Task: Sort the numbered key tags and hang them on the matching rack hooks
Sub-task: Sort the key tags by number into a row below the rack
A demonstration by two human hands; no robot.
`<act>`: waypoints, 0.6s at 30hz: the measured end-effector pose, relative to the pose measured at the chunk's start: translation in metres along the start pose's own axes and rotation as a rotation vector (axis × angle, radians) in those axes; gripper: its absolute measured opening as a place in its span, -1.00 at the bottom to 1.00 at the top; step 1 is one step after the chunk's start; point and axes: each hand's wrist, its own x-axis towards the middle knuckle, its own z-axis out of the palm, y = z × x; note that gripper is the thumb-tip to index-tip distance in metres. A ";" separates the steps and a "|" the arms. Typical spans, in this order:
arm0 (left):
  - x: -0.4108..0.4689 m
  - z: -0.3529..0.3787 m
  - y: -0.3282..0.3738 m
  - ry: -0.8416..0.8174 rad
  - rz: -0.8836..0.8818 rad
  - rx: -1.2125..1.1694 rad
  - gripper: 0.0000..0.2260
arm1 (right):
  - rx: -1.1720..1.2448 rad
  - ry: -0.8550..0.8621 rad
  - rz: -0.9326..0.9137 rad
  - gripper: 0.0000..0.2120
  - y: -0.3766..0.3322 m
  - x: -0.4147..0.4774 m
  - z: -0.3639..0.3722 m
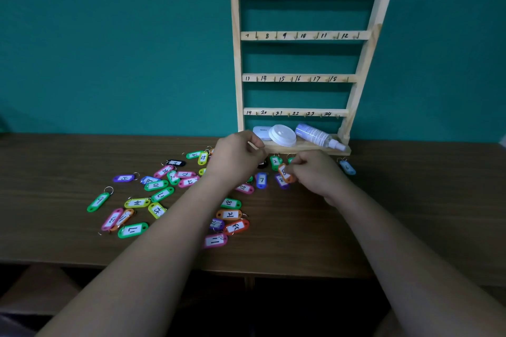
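Note:
A wooden rack [301, 35] stands against the teal wall with four rows of hooks numbered 1 to 24, all bare. Several coloured key tags [161, 194] lie scattered on the brown table in front of it. My right hand [315, 169] pinches an orange tag [284, 172] just above the table, near a purple tag [281, 181] and a blue tag marked 7 [262, 180]. My left hand [238, 157] hovers over the tags by the rack's base with its fingers curled; what it holds, if anything, is hidden.
On the rack's bottom shelf lie a white case [261, 133], a round white lid [282, 134] and a spray bottle [319, 135]. A light blue tag [347, 167] lies to the right of the rack. The table's front edge [246, 271] runs below my forearms.

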 end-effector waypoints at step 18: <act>-0.030 -0.063 -0.050 -0.012 -0.062 0.119 -0.94 | -0.320 0.056 -0.084 -0.83 -0.004 -0.010 0.010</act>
